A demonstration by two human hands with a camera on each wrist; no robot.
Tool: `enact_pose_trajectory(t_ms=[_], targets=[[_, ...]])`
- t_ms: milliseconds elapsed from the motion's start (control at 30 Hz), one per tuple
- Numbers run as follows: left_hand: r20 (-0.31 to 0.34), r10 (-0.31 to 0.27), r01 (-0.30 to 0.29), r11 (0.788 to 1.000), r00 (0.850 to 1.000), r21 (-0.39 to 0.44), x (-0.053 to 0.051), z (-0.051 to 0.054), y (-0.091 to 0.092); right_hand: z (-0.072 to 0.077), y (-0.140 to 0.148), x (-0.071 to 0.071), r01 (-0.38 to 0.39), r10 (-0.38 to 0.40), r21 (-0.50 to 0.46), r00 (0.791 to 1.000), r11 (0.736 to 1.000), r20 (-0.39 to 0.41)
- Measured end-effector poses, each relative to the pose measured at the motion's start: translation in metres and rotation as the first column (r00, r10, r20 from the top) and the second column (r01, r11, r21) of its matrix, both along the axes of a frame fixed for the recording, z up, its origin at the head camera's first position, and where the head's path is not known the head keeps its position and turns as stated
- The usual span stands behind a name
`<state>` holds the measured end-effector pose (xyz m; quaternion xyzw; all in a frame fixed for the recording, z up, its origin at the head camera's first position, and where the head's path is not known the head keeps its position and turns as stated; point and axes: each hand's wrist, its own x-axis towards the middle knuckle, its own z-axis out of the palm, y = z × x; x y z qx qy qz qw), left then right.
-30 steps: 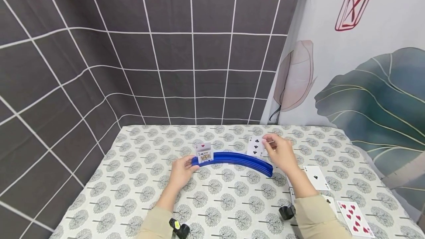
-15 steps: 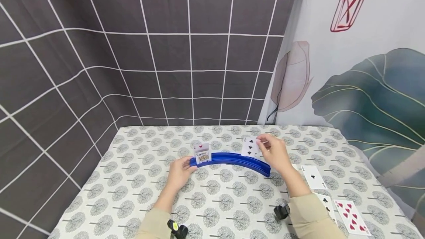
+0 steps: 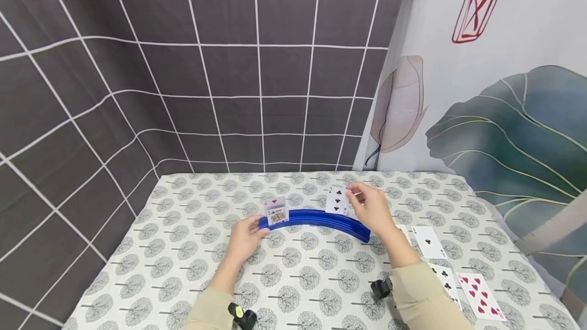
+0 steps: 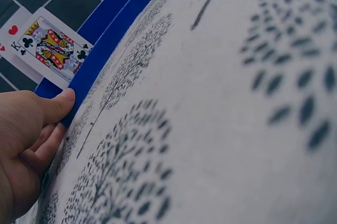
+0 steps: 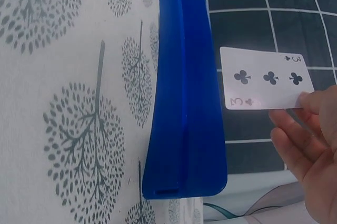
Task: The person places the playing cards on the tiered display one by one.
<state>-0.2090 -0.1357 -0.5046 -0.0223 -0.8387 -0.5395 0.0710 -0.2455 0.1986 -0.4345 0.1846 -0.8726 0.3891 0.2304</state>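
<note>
A curved blue card holder (image 3: 316, 217) lies on the patterned cloth. Its left end is pinched by my left hand (image 3: 244, 239), thumb in front, as the left wrist view shows. Near that end stand a king of clubs (image 4: 54, 48) and, behind it, a heart card (image 4: 12, 33) partly covered by the king. My right hand (image 3: 372, 210) pinches a three of clubs (image 5: 268, 79) by one edge. In the head view this card appears just over the holder's back edge, right of its middle; in the right wrist view a gap separates the two.
Several loose cards lie at the right, including an ace of clubs (image 3: 429, 242), a heart card (image 3: 480, 296) and a club card (image 3: 446, 280) partly hidden by the right sleeve. A dark grid curtain (image 3: 229, 70) hangs behind the table.
My right hand has moved a little left along the holder with the three of clubs. My left hand keeps its grip on the holder's end. The head view has shifted slightly.
</note>
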Motion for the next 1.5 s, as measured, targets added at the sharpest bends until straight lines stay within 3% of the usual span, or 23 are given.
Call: enact_pose_trajectory(t_ms=[233, 933, 1233, 1500], targets=[[-0.025, -0.002, 0.002, 1.0, 1.0, -0.006, 0.001, 0.001, 0.001, 0.0, -0.005, -0.002, -0.021, 0.021, -0.002, 0.998, 1.0, -0.056], [-0.01, -0.01, 0.01, 1.0, 1.0, 0.01, -0.001, 0.0, 0.001, -0.001, -0.022, 0.001, -0.014, 0.014, 0.005, 0.999, 1.0, -0.052], [-0.023, -0.013, 0.013, 1.0, 1.0, -0.002, 0.0, 0.001, 0.0, 0.0, -0.032, 0.001, -0.028, 0.027, -0.004, 0.999, 1.0, -0.035], [-0.047, -0.011, 0.01, 1.0, 0.999, -0.016, -0.001, -0.003, -0.001, 0.0, -0.04, -0.001, -0.043, 0.043, -0.001, 0.997, 0.999, -0.069]])
